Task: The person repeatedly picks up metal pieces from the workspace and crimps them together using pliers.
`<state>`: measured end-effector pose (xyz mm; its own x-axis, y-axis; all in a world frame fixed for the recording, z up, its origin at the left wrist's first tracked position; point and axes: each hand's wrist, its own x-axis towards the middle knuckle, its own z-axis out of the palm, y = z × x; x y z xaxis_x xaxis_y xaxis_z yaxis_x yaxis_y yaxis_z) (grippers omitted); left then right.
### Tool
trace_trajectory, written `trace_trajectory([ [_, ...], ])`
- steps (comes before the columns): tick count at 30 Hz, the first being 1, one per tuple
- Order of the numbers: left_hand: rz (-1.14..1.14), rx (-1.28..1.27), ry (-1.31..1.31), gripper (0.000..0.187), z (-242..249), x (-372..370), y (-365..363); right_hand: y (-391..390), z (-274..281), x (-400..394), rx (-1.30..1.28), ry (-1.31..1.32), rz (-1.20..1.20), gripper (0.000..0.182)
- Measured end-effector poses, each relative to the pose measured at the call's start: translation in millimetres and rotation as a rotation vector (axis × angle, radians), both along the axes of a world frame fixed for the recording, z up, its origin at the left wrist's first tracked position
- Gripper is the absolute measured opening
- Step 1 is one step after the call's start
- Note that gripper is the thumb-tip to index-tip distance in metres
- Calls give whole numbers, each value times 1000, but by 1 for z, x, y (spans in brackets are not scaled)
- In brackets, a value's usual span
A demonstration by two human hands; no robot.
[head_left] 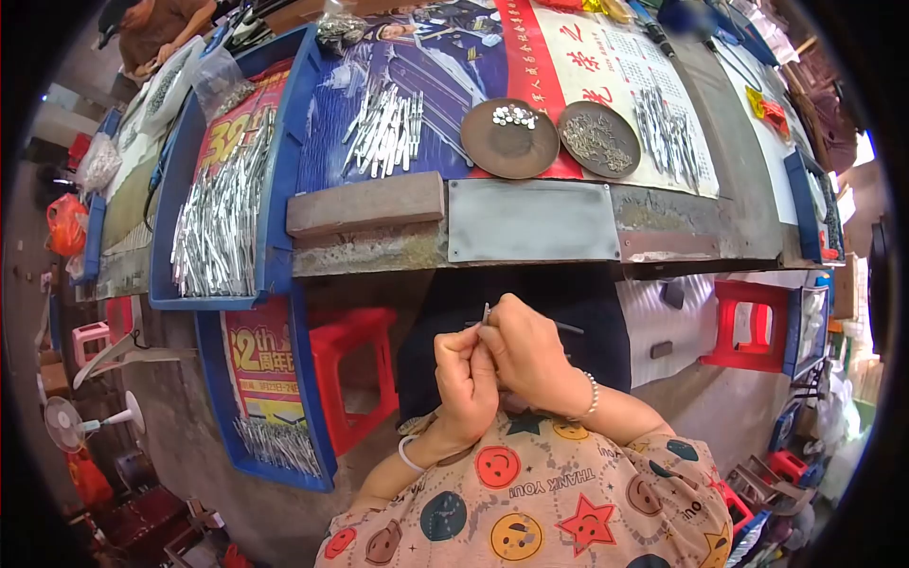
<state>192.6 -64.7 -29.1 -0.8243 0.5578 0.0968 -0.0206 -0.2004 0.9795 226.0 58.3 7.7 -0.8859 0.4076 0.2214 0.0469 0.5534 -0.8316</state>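
My left hand (463, 379) and my right hand (524, 346) meet over my lap, just below the table edge, fingers pinched close together. Between the fingertips a thin metal piece (487, 312) pokes up; the fingers cover most of it. Another slim metal strip (569, 328) shows beside my right hand, over the dark cloth of my lap. Straight ahead on the table edge lies a flat grey metal plate (530, 222). Behind it are a brown dish (511, 151) with small shiny round parts and a second dish (598, 128) with tiny metal bits.
A loose pile of metal strips (383, 133) lies behind a grey block (365, 204); more strips (668, 142) lie at right. Strips fill a blue tray (166, 275) at left, with another blue tray (322, 454) lower. A red stool (350, 327) stands beside me. Another person (166, 38) sits far left.
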Motion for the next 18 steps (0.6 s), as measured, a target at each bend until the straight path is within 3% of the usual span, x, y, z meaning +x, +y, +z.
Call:
trace_trajectory([
  [2,-34,40,-82,16,0,1,-3,8,6,2,-597,-199,49,12],
  [4,-73,44,-113,16,5,-2,-2,8,3,2,-336,17,68,10],
  [6,-1,-9,57,17,7,-4,1,5,0,3,-107,151,60,12],
  [12,47,-19,168,17,2,-4,1,-12,-16,-2,43,211,-44,8],
  [16,99,-71,264,17,-3,-1,0,-15,-6,-1,-53,112,-44,6],
  [18,67,22,149,18,-3,2,3,-3,-4,0,-182,47,26,6],
])
